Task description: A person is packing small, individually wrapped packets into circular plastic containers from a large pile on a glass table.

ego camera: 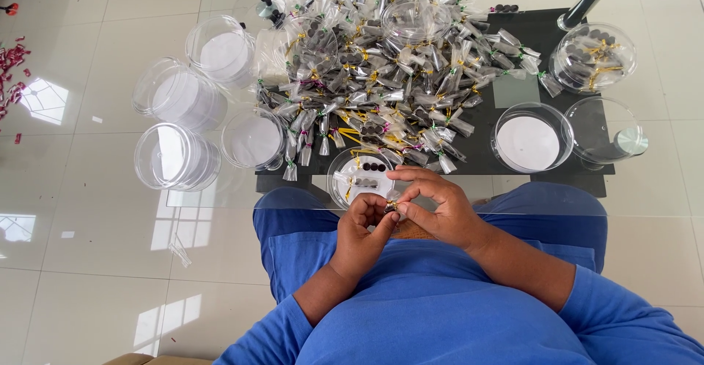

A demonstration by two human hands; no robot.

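My left hand (364, 227) and my right hand (434, 205) meet just above my lap, at the near edge of the glass table. Together they pinch a small clear packet with a gold twist tie (392, 206) between the fingertips. Just beyond the hands stands an open clear round tub (343, 165) with a few tied packets of dark round pieces in it. Farther back a big heap of tied clear packets (389, 71) covers the dark mat (543, 35).
Several empty clear round tubs (178, 93) and lids (527, 142) stand left and right of the heap. One tub at the far right (594, 57) holds packets. A dark tall cylinder (583, 2) stands at the back right. Red scraps (11, 60) lie on the floor at left.
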